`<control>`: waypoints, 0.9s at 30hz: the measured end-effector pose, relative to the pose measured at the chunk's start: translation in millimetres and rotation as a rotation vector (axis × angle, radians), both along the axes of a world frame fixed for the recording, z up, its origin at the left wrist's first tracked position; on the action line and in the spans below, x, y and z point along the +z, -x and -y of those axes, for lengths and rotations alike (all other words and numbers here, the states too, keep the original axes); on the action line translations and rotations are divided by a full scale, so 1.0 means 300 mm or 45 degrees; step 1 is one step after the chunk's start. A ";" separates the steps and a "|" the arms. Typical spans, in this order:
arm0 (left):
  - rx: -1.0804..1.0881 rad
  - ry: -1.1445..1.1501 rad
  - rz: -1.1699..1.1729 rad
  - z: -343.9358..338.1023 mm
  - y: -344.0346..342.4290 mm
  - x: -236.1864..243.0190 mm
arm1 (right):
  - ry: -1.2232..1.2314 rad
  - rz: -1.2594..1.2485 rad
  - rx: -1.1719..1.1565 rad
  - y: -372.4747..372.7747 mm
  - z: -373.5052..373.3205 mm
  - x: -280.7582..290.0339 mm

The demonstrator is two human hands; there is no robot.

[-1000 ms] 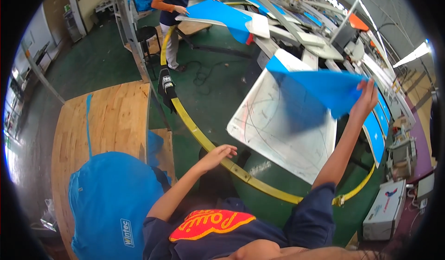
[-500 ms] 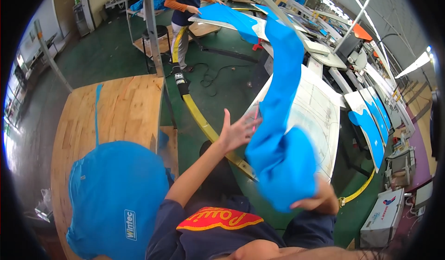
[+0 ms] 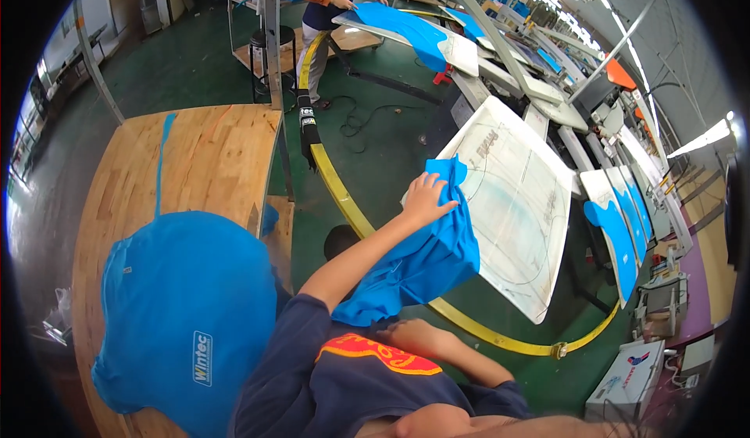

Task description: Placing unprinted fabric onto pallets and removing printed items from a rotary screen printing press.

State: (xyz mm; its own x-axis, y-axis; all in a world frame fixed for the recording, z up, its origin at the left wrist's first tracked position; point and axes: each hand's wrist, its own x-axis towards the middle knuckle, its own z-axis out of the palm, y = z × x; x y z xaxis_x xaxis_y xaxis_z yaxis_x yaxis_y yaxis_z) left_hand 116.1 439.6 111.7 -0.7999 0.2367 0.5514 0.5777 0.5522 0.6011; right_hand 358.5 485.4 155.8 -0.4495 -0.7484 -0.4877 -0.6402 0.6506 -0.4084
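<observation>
A crumpled piece of blue fabric (image 3: 422,262) hangs in front of my body, beside a white flat board. My left hand (image 3: 426,201) grips its upper part, fingers bent over the cloth and a short end sticking up past them. Close to my chest, below the fabric, my right hand (image 3: 414,336) is curled closed; whatever it may hold is hidden. The white board (image 3: 516,211), with faint lines and smudges on its face, tilts just right of the cloth and carries no fabric.
At left, a wooden table (image 3: 207,153) bears a pile of blue fabric (image 3: 187,305). A yellow curved rail (image 3: 344,196) runs round the board. Across it, a co-worker (image 3: 328,8) handles blue fabric on another board (image 3: 465,53). Further boards with blue pieces (image 3: 621,262) stand at right.
The long blue fabric, stretched up across the board before, is now drawn down and bunched before me. My left hand has closed on it; my right hand moved left toward my chest.
</observation>
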 end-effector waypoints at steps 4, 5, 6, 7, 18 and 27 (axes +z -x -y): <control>0.148 0.274 0.145 -0.142 0.094 -0.006 | 0.317 -0.066 0.021 0.010 0.003 0.027; 0.133 0.330 0.170 -0.167 0.114 -0.015 | 0.294 -0.044 -0.067 0.020 0.012 0.077; 0.120 0.286 0.131 -0.165 0.141 -0.034 | 0.322 -0.009 -0.136 0.028 0.017 0.110; 0.136 0.286 0.120 -0.159 0.166 -0.055 | 0.353 0.026 -0.205 0.043 0.018 0.133; -0.633 -1.386 0.667 0.210 0.049 0.506 | 1.257 -0.937 -1.006 0.703 -0.347 0.193; -0.160 -1.609 0.040 0.818 -0.374 0.815 | 1.118 0.006 -0.383 0.732 -0.038 0.362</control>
